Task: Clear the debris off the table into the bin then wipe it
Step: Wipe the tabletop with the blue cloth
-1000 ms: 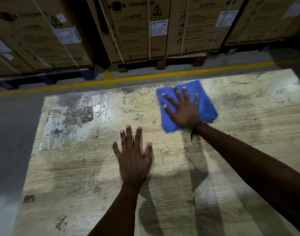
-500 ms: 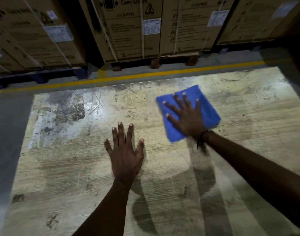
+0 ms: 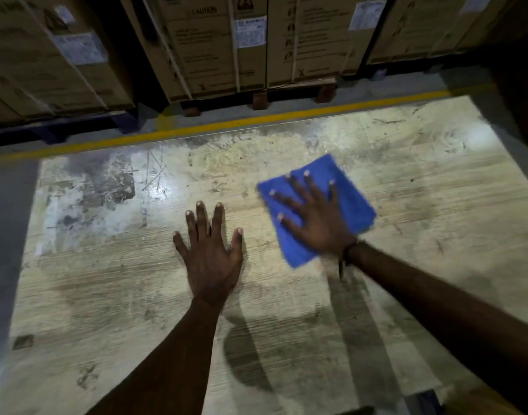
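**Cloth pressed flat at centre right of the table**

Head view: the blue cloth (image 3: 343, 202) is pinned to the table (image 3: 107, 280) right of frame centre by the right hand (image 3: 316, 220), fingers spread straight, nothing gripped. The left hand (image 3: 210, 256) is laid flat and open at frame centre, just left of the cloth and apart from it. The cloth's long axis runs from upper left to lower right. The right hand is the nearer one, directly on top. No bin can be seen; loose debris cannot be made out; the cloth's edges are blurred.
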Available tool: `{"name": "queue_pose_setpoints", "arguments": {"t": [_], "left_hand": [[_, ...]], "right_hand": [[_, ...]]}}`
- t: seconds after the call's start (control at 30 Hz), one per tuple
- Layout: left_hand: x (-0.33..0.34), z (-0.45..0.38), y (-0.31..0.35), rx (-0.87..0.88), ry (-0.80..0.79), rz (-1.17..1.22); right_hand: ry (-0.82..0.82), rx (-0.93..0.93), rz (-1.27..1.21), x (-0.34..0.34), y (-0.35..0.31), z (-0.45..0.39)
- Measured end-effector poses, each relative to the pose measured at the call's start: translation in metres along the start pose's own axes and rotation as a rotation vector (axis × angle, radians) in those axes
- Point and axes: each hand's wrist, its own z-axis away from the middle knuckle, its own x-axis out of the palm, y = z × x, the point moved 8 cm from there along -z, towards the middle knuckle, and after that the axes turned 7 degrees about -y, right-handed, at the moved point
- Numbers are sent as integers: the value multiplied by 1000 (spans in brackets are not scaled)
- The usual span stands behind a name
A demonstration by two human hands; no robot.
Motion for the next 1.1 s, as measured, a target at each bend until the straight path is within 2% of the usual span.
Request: {"name": "queue_pose_setpoints", "arguments": {"t": [0.1,0.2,0.27,0.37,0.43,0.6,0.7,0.77,0.87,0.93,1.0,1.1], "left_hand": [[0,0,1,7,-9,10],[1,0,1,1,-8,12],[3,-2,0,3,-16,10],[2,-1,-1,10,-5,-2],[3,-1,-1,13,2,-18],[5,0,0,28,16,-12],[7,-3,-2,35,14,1],[9,-3,-3,38,11,-4],[8,-4,-3,47,6,1],[8,-3,-4,42,9,-5],[7,-2,-3,44,17,-20],[6,-1,-1,54,10,-8]], "right_hand": [[-20,265,-118,-9,69,-48],[7,383,-158,-4,61,-59],[26,326,-116,0,18,-37],[-1,45,-59,4,-62,38],[-26,-33,-57,7,-70,80],[-33,315,-81,-3,53,51],[5,435,-198,-6,70,25],[56,404,-144,0,29,29],[26,90,-22,10,-74,83],[-25,-66,-50,13,-108,135],[6,-54,-39,12,-90,157],[8,205,-28,10,-8,132]]}}
